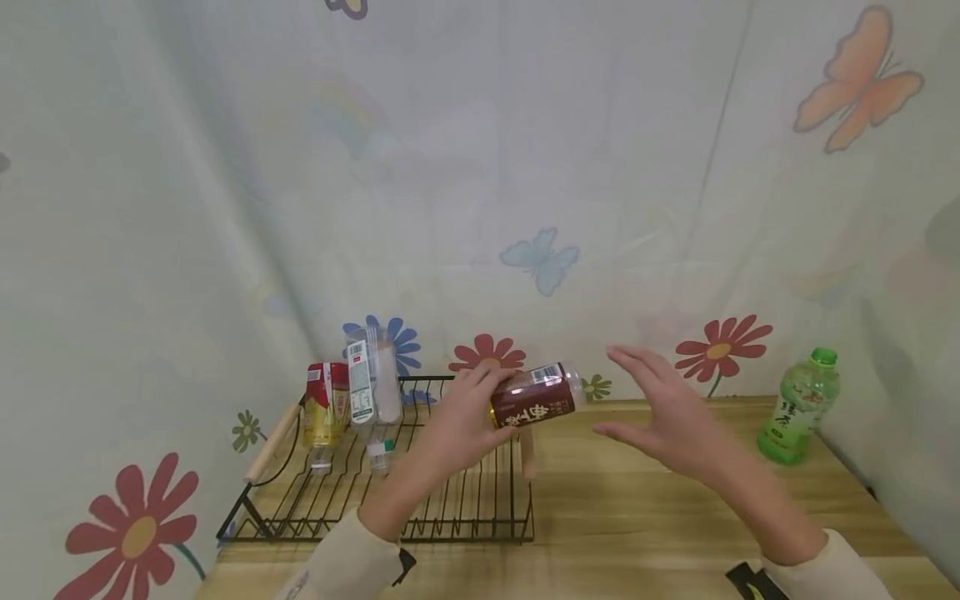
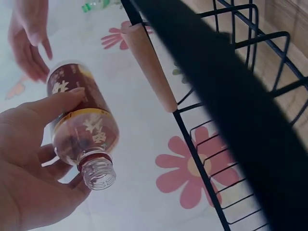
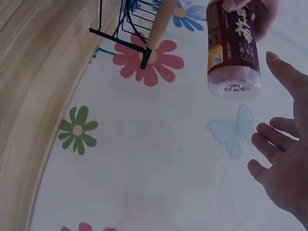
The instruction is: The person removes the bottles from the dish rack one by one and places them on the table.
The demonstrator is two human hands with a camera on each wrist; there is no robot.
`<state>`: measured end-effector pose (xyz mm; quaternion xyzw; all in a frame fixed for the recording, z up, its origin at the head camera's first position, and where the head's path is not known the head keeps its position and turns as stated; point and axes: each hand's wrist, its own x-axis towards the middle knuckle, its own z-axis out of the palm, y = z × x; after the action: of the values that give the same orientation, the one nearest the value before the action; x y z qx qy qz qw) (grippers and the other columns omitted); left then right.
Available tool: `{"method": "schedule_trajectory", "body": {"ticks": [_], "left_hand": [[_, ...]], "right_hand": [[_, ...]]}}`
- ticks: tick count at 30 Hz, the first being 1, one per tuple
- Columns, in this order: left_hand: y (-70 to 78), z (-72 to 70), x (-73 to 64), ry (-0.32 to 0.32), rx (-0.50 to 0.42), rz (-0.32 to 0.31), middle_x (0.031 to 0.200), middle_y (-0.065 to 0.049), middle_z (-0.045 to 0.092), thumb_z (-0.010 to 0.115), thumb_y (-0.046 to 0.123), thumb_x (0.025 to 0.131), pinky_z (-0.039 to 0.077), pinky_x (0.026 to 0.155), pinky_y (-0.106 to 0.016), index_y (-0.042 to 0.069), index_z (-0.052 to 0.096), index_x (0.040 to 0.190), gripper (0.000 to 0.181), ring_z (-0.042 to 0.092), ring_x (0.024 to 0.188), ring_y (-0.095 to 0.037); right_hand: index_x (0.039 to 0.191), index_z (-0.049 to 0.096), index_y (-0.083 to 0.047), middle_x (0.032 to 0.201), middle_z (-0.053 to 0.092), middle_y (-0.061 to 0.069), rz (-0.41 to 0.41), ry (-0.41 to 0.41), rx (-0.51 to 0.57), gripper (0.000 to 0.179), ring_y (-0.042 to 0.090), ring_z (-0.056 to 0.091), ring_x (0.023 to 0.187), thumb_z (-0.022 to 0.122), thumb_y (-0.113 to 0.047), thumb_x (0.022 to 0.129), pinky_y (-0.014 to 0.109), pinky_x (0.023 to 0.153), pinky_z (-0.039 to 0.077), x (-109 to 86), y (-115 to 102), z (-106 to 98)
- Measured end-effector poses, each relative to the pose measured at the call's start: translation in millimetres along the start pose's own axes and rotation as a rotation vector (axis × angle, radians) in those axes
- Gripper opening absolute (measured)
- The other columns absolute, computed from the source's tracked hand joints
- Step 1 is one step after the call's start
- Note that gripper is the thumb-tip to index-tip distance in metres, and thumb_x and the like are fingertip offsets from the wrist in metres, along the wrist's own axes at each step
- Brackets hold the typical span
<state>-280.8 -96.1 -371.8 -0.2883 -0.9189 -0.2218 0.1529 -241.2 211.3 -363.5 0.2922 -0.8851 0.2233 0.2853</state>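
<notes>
Right wrist view: left hand [image 3: 266, 18] grips a bottle [image 3: 234, 53] marked 梅; right hand [image 3: 288, 166] near, fingers spread.

- From the head we look forward and down, set farthest back, taking in the printed backdrop [image 1: 622, 125], wooden table [image 1: 637, 517], black wire rack [image 1: 465, 540], left hand [image 1: 461, 412] and right hand [image 1: 671, 421].
- From the left wrist we look close along that hand, tilted, the mouth of the plum drink bottle [image 2: 86, 115] towards us; a blurred dark bar [image 2: 216, 96] crosses very near our lens.
- From the right wrist we face the backdrop turned sideways, the table up our left side, the bottle's base towards us.
- Both wrist views share the bottle, from opposite ends, and the rack's wooden handle [image 2: 151, 67].
</notes>
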Motion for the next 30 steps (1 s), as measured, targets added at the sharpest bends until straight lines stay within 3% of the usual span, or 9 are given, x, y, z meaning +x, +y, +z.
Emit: {"method": "schedule_trajectory", "body": {"ticks": [4, 9, 15, 23, 30], "left_hand": [[6.8, -0.9, 3.3, -0.013, 0.026, 0.049, 0.138, -0.005, 0.059, 0.097, 0.022, 0.079, 0.055, 0.096, -0.046, 0.014, 0.058, 0.149, 0.081, 0.053, 0.118, -0.026], [12.4, -0.9, 10.5, -0.030, 0.061, 0.091, 0.137, -0.006, 0.059, 0.097, 0.023, 0.080, 0.054, 0.101, -0.045, 0.013, 0.059, 0.148, 0.078, 0.054, 0.125, -0.025], [16.0, 4.8, 12.0, -0.079, 0.084, 0.093, 0.141, -0.002, 0.060, 0.095, 0.027, 0.082, 0.054, 0.103, -0.043, 0.015, 0.057, 0.148, 0.077, 0.053, 0.129, -0.023], [20.3, 7.2, 14.9, -0.095, 0.101, 0.093, 0.143, -0.001, 0.060, 0.093, 0.033, 0.084, 0.055, 0.102, -0.041, 0.015, 0.057, 0.147, 0.074, 0.056, 0.127, -0.023], [23.2, 8.2, 14.4, -0.137, 0.130, 0.117, 0.144, 0.000, 0.060, 0.091, 0.035, 0.086, 0.056, 0.101, -0.039, 0.016, 0.057, 0.147, 0.073, 0.056, 0.127, -0.022]], "right_hand": [[0.157, 0.047, -0.004, 0.156, 0.050, 0.016, -0.028, -0.057, 0.027, 0.098, 0.039, 0.049, 0.141, 0.097, -0.035, 0.079, 0.062, 0.109, 0.048, 12.1, -5.5, 18.0], [0.154, 0.050, -0.002, 0.152, 0.053, 0.018, -0.079, -0.073, -0.017, 0.099, 0.041, 0.052, 0.138, 0.099, -0.035, 0.074, 0.061, 0.108, 0.049, 24.6, -10.0, 27.0], [0.149, 0.056, -0.002, 0.146, 0.059, 0.015, -0.123, -0.139, -0.090, 0.094, 0.037, 0.057, 0.132, 0.099, -0.039, 0.074, 0.058, 0.107, 0.050, 26.4, -11.7, 35.1], [0.142, 0.061, -0.002, 0.138, 0.064, 0.015, -0.185, -0.124, -0.145, 0.087, 0.036, 0.060, 0.126, 0.100, -0.036, 0.073, 0.059, 0.106, 0.049, 27.0, -15.6, 44.2], [0.138, 0.063, -0.003, 0.132, 0.066, 0.012, -0.183, -0.126, -0.156, 0.076, 0.033, 0.063, 0.120, 0.100, -0.028, 0.075, 0.057, 0.102, 0.052, 25.6, -13.5, 51.2]]}}
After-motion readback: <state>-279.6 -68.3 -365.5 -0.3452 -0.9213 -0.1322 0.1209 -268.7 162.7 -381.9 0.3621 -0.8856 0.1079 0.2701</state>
